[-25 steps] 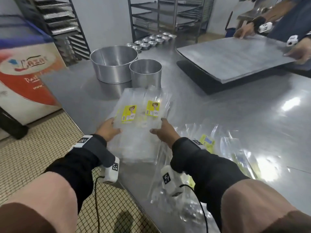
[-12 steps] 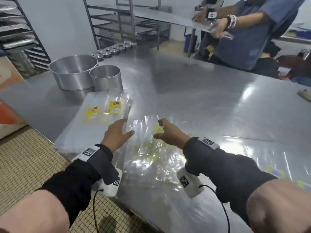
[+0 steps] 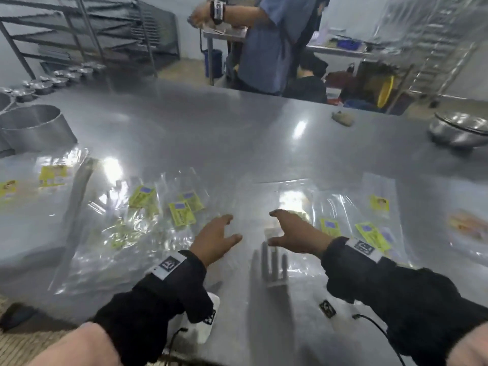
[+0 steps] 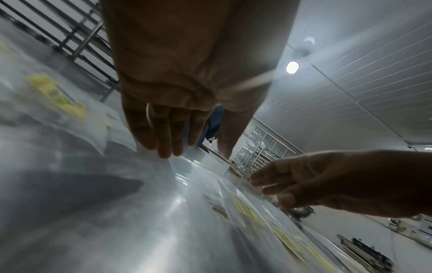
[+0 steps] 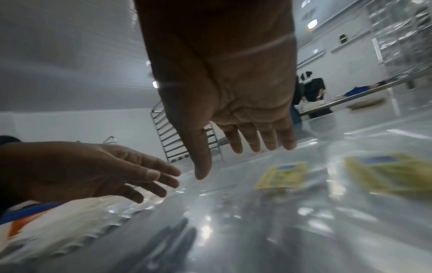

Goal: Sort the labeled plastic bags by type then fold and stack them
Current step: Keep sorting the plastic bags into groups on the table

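Observation:
Clear plastic bags with yellow labels lie in three groups on the steel table [image 3: 211, 133]. A flat stack [image 3: 34, 186] sits at the far left, a crumpled pile [image 3: 148, 215] left of centre, and more bags [image 3: 351, 220] spread to the right. My left hand [image 3: 219, 239] hovers open just right of the crumpled pile, fingers straight in the left wrist view [image 4: 168, 136]. My right hand [image 3: 287, 228] hovers open at the left edge of the right-hand bags, fingers spread in the right wrist view [image 5: 247, 142]. Neither hand holds anything.
Two round metal tins [image 3: 34, 128] stand at the far left, with small cups [image 3: 52, 80] behind. A steel bowl [image 3: 459, 128] sits at the far right. A person in a blue shirt [image 3: 266, 43] stands across the table. Racks [image 3: 105, 35] line the back wall.
My view has swung right. Both hands left the flat stack, passed over the crumpled pile and now hover open between that pile and the right-hand bags.

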A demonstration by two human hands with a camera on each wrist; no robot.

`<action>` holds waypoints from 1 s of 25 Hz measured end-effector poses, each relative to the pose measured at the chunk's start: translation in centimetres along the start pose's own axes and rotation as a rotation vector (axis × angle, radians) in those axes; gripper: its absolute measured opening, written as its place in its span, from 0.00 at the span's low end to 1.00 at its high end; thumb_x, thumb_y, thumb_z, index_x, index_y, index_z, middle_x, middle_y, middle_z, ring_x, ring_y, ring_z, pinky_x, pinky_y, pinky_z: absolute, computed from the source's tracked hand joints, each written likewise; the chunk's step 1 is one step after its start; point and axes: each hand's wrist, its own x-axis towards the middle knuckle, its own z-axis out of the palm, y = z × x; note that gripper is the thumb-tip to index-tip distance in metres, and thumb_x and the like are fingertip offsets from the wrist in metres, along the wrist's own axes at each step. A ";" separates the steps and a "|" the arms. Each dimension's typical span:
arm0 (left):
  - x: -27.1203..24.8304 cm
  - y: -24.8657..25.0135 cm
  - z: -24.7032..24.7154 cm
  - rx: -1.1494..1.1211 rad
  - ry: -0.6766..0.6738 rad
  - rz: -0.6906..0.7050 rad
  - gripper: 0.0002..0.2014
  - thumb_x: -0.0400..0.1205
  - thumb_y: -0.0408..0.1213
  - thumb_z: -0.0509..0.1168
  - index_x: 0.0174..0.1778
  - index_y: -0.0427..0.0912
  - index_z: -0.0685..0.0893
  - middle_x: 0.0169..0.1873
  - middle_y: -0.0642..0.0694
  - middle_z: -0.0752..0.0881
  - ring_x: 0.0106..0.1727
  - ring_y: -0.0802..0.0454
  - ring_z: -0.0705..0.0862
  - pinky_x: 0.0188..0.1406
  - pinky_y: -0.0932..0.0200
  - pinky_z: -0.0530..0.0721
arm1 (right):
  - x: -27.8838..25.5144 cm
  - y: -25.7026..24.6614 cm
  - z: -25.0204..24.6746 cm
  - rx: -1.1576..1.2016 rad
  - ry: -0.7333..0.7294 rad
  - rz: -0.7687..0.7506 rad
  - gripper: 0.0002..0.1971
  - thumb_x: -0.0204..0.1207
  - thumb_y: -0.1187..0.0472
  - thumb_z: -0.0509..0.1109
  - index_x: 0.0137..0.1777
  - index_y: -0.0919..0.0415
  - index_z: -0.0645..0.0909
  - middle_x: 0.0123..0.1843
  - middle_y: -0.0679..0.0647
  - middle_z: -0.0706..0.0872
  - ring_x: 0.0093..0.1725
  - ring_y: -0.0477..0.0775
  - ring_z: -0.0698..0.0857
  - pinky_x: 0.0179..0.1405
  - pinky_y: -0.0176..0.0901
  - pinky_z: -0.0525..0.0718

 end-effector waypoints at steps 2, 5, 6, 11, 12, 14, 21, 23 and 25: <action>0.6 1.8 2.4 0.025 -0.033 -0.045 0.28 0.82 0.42 0.65 0.77 0.40 0.67 0.71 0.43 0.75 0.71 0.47 0.75 0.67 0.59 0.70 | -1.6 3.9 -0.3 -0.021 0.004 0.091 0.38 0.76 0.54 0.72 0.80 0.63 0.58 0.80 0.56 0.64 0.79 0.57 0.64 0.72 0.41 0.65; 1.2 4.2 5.6 0.061 -0.037 -0.101 0.25 0.82 0.43 0.65 0.73 0.38 0.71 0.67 0.41 0.79 0.67 0.47 0.78 0.60 0.62 0.71 | -2.7 9.4 -0.2 -0.062 0.060 0.203 0.35 0.75 0.54 0.71 0.78 0.64 0.61 0.77 0.59 0.69 0.75 0.60 0.69 0.70 0.44 0.69; 1.3 4.7 6.5 0.071 -0.036 -0.109 0.24 0.82 0.42 0.65 0.72 0.37 0.72 0.67 0.41 0.80 0.66 0.46 0.78 0.58 0.63 0.71 | -2.7 10.9 0.0 -0.063 0.080 0.246 0.34 0.75 0.54 0.71 0.77 0.64 0.63 0.75 0.60 0.70 0.74 0.62 0.70 0.69 0.45 0.70; 3.2 7.0 9.3 0.127 0.006 -0.173 0.24 0.80 0.46 0.66 0.67 0.35 0.75 0.62 0.39 0.82 0.62 0.43 0.80 0.53 0.59 0.74 | -2.3 14.3 1.0 -0.012 0.200 0.386 0.27 0.74 0.51 0.72 0.70 0.62 0.72 0.69 0.60 0.74 0.69 0.64 0.72 0.66 0.52 0.74; 3.7 7.3 9.8 0.146 0.017 -0.195 0.26 0.79 0.49 0.67 0.66 0.36 0.74 0.60 0.39 0.82 0.60 0.42 0.81 0.54 0.56 0.76 | -2.2 14.6 1.1 0.008 0.240 0.410 0.27 0.73 0.49 0.72 0.69 0.62 0.72 0.68 0.61 0.73 0.70 0.64 0.71 0.66 0.53 0.74; 4.3 7.8 10.7 0.181 0.037 -0.237 0.26 0.77 0.52 0.70 0.62 0.37 0.73 0.53 0.41 0.81 0.55 0.42 0.81 0.51 0.53 0.78 | -1.8 15.1 1.1 0.062 0.304 0.471 0.34 0.69 0.47 0.76 0.68 0.64 0.69 0.68 0.62 0.71 0.70 0.63 0.70 0.66 0.54 0.74; 4.3 8.9 12.4 -0.127 0.197 -0.192 0.09 0.80 0.27 0.62 0.37 0.42 0.70 0.37 0.43 0.78 0.36 0.46 0.79 0.33 0.56 0.78 | -0.4 16.9 0.0 0.310 0.210 0.540 0.44 0.60 0.57 0.85 0.70 0.67 0.63 0.65 0.64 0.78 0.67 0.64 0.76 0.63 0.51 0.78; 3.6 9.5 12.7 -0.406 0.247 -0.186 0.06 0.82 0.23 0.55 0.46 0.39 0.69 0.38 0.43 0.78 0.29 0.45 0.81 0.27 0.53 0.84 | -0.5 17.7 -0.8 0.281 0.213 0.476 0.32 0.63 0.62 0.82 0.64 0.68 0.71 0.64 0.63 0.81 0.65 0.62 0.79 0.55 0.45 0.78; 3.2 9.9 13.0 -0.543 0.212 -0.192 0.11 0.82 0.20 0.54 0.56 0.38 0.68 0.43 0.39 0.81 0.32 0.44 0.83 0.32 0.49 0.86 | -0.8 18.7 -2.5 0.251 0.235 0.431 0.26 0.65 0.65 0.80 0.60 0.67 0.74 0.65 0.63 0.80 0.66 0.62 0.79 0.56 0.45 0.78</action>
